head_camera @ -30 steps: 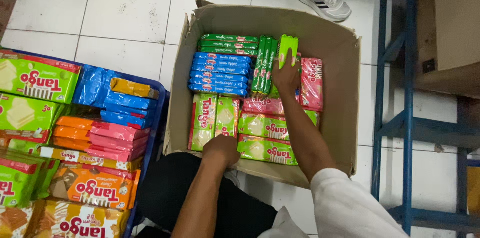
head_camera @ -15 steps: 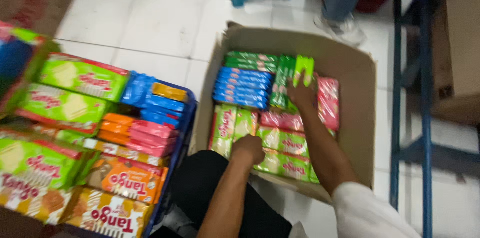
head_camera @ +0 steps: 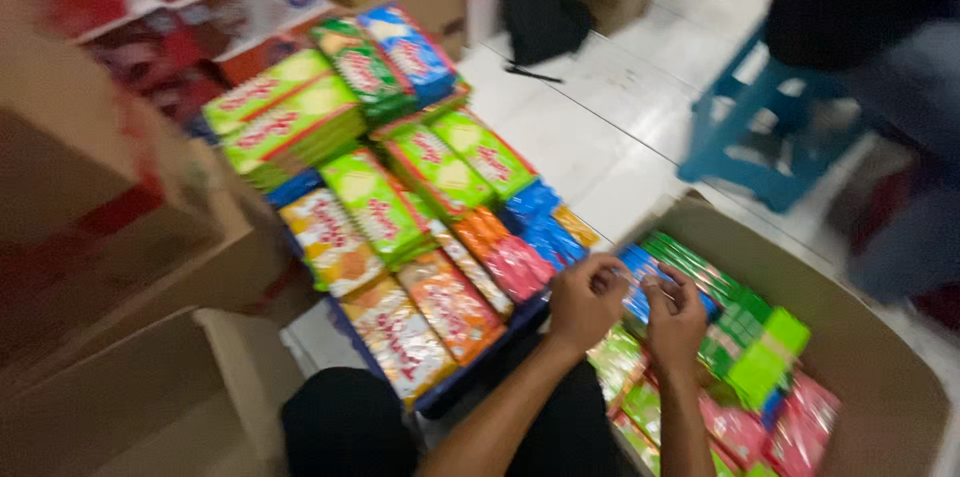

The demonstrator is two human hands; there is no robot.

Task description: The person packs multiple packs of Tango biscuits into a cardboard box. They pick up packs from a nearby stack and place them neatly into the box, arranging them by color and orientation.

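Packing of snack packets into a cardboard box (head_camera: 880, 387), recorded part-way through. Left hand (head_camera: 585, 302) and right hand (head_camera: 675, 322): both meet over the box's near-left corner, fingers curled inward toward each other, apparently pinching something small and pale between them; motion blur keeps it from being told apart, and whether it is a packet or a strip of wrapping cannot be said. Directly under the fingertips: blue packets (head_camera: 640, 272) standing in a row inside the box. Further box contents: dark green packets (head_camera: 690, 267) along the far side, one bright green packet (head_camera: 765, 357) tilted on top, pink packets (head_camera: 800, 427) toward the right, light green wafer packs (head_camera: 620, 362) near the wrists. Judged state: box floor largely covered, about one layer deep, walls rising well above the goods, so room for more appears to remain. Stock outside the box: a blue crate (head_camera: 440, 402) just left of the box, heaped with green wafer packs (head_camera: 380, 202), orange packs (head_camera: 445, 307), small pink and orange packets (head_camera: 510, 262) and a blue pack (head_camera: 410, 52); this supply looks barely reduced. Surroundings: an empty-looking carton (head_camera: 150, 407) at lower left, shelving (head_camera: 200, 7) behind, a blue stool (head_camera: 770, 117) on the white tiled floor (head_camera: 590, 117), another person (head_camera: 880, 47) blurred at upper right.
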